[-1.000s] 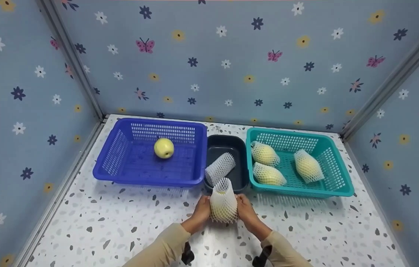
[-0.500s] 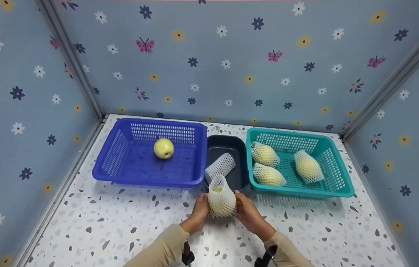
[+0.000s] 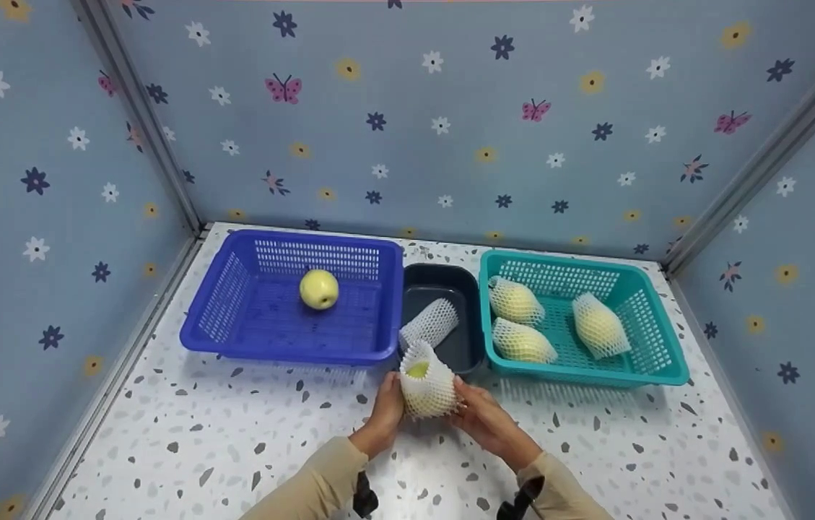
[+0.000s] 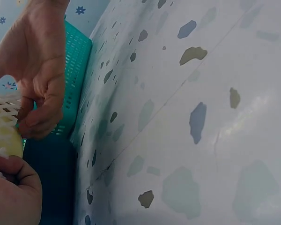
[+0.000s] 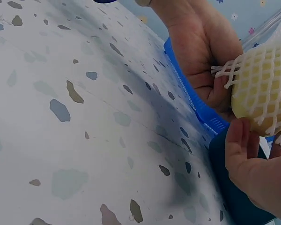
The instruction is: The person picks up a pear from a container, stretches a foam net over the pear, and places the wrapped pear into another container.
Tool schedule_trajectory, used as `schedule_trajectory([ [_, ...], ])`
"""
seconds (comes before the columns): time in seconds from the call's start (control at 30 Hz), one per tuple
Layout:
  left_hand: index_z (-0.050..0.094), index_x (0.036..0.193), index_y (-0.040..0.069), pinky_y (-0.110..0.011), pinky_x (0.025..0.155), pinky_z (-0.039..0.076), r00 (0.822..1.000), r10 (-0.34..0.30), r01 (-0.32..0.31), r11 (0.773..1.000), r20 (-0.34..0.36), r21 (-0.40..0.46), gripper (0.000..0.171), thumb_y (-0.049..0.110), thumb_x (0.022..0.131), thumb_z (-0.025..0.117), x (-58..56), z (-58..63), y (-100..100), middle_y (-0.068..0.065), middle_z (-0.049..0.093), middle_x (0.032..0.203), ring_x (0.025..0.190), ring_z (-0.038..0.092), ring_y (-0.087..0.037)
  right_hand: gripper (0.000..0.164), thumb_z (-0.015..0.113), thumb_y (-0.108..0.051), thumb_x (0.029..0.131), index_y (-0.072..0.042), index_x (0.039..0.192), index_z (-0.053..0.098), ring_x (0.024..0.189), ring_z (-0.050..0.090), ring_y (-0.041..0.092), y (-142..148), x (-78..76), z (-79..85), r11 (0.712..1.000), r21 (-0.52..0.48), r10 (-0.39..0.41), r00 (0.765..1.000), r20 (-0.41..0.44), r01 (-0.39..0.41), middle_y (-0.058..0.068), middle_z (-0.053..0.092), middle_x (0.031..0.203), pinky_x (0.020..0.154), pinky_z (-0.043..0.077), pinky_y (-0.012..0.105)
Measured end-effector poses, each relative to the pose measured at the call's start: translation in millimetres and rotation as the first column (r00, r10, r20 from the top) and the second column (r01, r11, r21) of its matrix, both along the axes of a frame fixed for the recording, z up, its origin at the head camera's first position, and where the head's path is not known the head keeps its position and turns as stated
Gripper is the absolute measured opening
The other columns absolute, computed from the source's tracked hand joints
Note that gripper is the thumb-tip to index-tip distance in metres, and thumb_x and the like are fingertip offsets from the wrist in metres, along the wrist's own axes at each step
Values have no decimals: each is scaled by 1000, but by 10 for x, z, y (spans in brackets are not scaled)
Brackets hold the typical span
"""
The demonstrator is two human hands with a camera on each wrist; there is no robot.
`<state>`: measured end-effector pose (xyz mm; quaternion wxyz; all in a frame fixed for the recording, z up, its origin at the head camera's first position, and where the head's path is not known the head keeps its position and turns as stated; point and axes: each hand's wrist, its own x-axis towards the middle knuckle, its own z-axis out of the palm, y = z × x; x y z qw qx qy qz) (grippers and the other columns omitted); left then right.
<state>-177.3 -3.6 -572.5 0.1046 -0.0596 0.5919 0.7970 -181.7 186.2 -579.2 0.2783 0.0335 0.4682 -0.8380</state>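
Note:
Between both hands, just in front of the dark tray, is a yellow-green apple [image 3: 418, 370] inside a white foam net sleeve [image 3: 429, 397]. The sleeve's open end points up and away, and the apple's top shows within it. My left hand [image 3: 382, 417] grips the left side, thumb along the netting. My right hand [image 3: 490, 422] holds the right side with fingers and thumb at the sleeve's lower edge. In the right wrist view, right fingertips touch the bare underside of the apple [image 5: 262, 89] where the net [image 5: 271, 101] ends.
A blue basket [image 3: 284, 347] at left holds one bare apple [image 3: 319, 289]. The dark tray [image 3: 463, 350] in the middle holds a rolled foam net [image 3: 430, 325]. At right, a teal basket [image 3: 573, 372] holds several netted fruits [image 3: 598, 325]. Patterned walls enclose the speckled table [image 3: 234, 448].
The netted apple has shifted slightly up and left and tilted, so its top shows more through the sleeve's opening. The right hand has moved its fingers round the lower right side.

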Motion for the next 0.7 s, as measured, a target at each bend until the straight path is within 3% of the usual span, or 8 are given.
schedule_trajectory([
  [0.17, 44, 106, 0, -24, 52, 40, 1000, 19, -18, 1000, 16, -19, 25, 20, 106, 29, -60, -196, 25, -1, 47, 79, 60, 44, -12, 31, 41, -21, 104, -5, 121, 61, 112, 54, 20, 6, -2, -10, 998, -55, -1, 1000, 3, 1, 10, 59, 121, 97, 43, 37],
  [0.27, 45, 109, 0, -24, 57, 40, 999, 35, -34, 998, 31, -46, 28, 23, 106, 29, -69, -242, 43, -2, 48, 84, 65, 44, -12, 26, 45, -18, 102, -6, 114, 63, 105, 57, 18, 7, 3, -31, 998, -53, -21, 1000, -6, 21, 8, 62, 114, 91, 45, 34],
  [0.53, 38, 129, -4, -26, 72, 42, 993, 27, -31, 999, 119, 34, 36, 21, 105, 30, -70, -227, 60, -9, 53, 105, 87, 49, -16, 18, 50, -17, 100, -4, 110, 57, 92, 59, 15, 8, 33, -100, 995, 29, -98, 995, -21, 99, 6, 62, 103, 81, 49, 30],
  [0.7, 38, 131, -4, -24, 72, 42, 992, 15, -27, 996, 129, 89, 36, 21, 105, 31, -85, -201, 63, -6, 55, 102, 87, 50, -14, 15, 50, -12, 100, -4, 113, 52, 93, 59, 16, 0, 38, -124, 992, 9, -128, 992, -15, 128, 6, 61, 104, 82, 49, 31],
])
